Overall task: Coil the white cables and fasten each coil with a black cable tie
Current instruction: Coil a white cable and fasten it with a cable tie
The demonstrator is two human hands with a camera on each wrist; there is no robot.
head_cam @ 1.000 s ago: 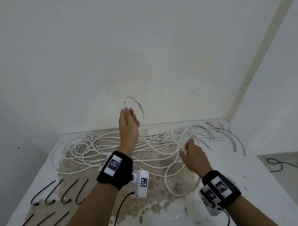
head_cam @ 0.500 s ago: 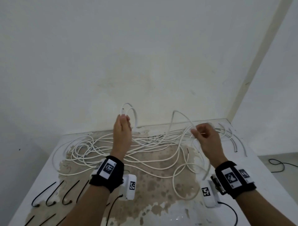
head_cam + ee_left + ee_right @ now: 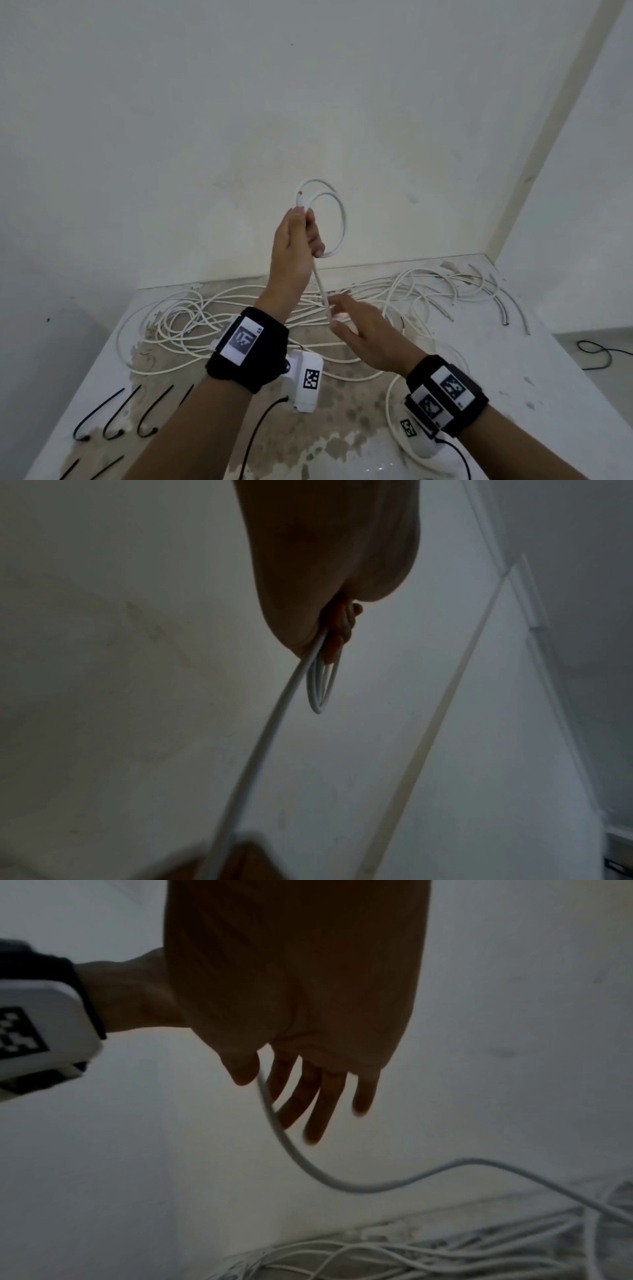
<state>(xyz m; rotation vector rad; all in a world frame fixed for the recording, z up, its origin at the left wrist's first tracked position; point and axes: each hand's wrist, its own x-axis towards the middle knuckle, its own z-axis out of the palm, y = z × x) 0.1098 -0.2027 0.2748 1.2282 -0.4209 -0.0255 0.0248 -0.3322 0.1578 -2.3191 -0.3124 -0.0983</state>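
My left hand (image 3: 301,236) is raised in front of the wall and grips a small coil of white cable (image 3: 337,219), two loops standing above and to the right of its fingers. In the left wrist view the coil (image 3: 320,685) hangs past the curled fingers (image 3: 342,626). The cable's free length (image 3: 323,291) runs down from the coil to my right hand (image 3: 346,318), which is lower and to the right. Its fingers (image 3: 322,1104) are straight and spread, with the cable (image 3: 308,1161) running between thumb and forefinger. A tangle of white cables (image 3: 239,315) lies on the table.
Several black cable ties (image 3: 113,418) lie in a row at the table's (image 3: 513,394) front left. Short cable pieces (image 3: 503,301) lie at the back right corner. Walls close the table at the back and right. A black cord (image 3: 596,353) lies on the floor to the right.
My left hand rose with the coil, which gained a loop. My right hand came in from the right toward the left hand and dropped, its fingers opening out around the cable.
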